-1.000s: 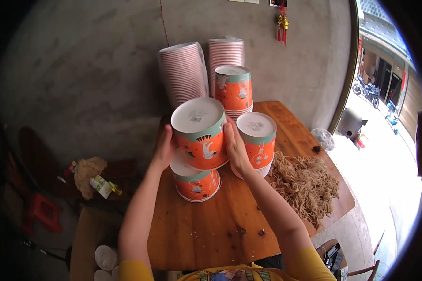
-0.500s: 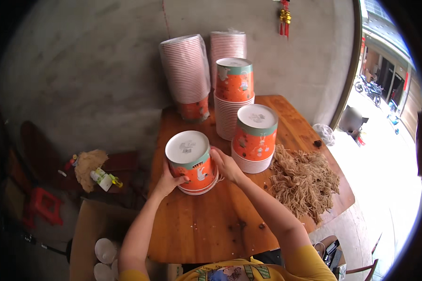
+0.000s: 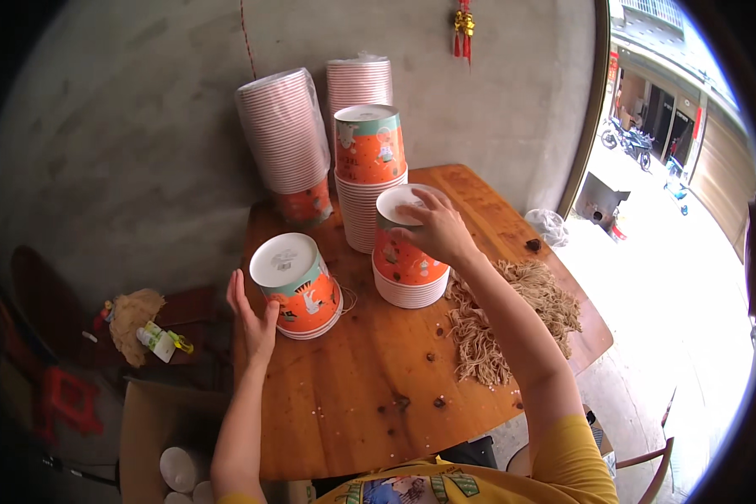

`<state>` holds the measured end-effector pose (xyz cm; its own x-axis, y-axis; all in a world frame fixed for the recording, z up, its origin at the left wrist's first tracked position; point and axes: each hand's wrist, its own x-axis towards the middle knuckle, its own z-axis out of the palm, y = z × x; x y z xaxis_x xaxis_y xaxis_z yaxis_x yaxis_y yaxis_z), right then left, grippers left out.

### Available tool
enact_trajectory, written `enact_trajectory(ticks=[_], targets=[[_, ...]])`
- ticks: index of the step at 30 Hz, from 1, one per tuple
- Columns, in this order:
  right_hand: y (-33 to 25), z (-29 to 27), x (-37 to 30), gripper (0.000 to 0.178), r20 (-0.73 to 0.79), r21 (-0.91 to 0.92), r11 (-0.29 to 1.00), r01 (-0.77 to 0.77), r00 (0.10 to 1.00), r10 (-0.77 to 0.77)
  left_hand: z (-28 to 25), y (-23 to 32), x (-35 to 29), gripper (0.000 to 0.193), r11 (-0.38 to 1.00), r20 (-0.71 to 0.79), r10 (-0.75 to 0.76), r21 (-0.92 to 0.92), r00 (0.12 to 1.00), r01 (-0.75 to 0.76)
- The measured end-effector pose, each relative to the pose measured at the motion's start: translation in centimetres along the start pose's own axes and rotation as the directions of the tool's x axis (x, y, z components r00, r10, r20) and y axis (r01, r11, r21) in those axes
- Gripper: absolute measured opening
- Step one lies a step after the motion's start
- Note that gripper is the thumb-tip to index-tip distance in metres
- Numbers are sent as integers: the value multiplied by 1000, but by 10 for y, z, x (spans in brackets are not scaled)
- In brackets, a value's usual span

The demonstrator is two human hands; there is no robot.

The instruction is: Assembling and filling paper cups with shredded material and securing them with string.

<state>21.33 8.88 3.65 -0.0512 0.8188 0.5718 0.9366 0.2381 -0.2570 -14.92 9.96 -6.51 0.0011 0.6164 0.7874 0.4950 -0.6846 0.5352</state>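
Upside down on the wooden table stands a short stack of orange and green paper tubs (image 3: 304,296) with white bases. My left hand (image 3: 256,319) is open at its left side, fingers stretched upward and the thumb near the wall; whether it touches is unclear. My right hand (image 3: 435,225) spreads its fingers over the white base and right side of a second, taller stack of inverted tubs (image 3: 405,262). Contact there cannot be made out. A thin string loop (image 3: 349,296) sticks out beside the first stack. To the right lies a heap of tan strings (image 3: 521,315).
Behind stand a tall column of tubs (image 3: 370,202) and plastic-wrapped stacks (image 3: 284,134) by the wall. A cardboard box (image 3: 143,428) with white tubs sits below left. A red stool (image 3: 69,403) is farther left, and a wooden chair (image 3: 659,470) at lower right.
My right hand has left the short stack and moved right to the taller one. My left hand has opened beside the short stack. The view has shifted, moving the scene leftward.
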Motion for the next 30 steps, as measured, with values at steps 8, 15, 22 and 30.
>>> enact_trajectory(ticks=[8,15,22,30], targets=[[-5,-9,-6,38,-170,-13,998,65,983,-67,77,94,-25,55,959,350,247,-222,904,-176],[-32,-83,-3,36,-488,-30,963,269,837,-249,129,100,-5,57,848,432,-22,-470,902,246],[-32,-122,-92,43,-557,511,804,305,829,40,95,209,40,40,381,366,74,-870,928,313],[35,-34,-185,17,-18,82,993,90,996,-88,27,221,3,30,915,389,387,-277,836,-294]])
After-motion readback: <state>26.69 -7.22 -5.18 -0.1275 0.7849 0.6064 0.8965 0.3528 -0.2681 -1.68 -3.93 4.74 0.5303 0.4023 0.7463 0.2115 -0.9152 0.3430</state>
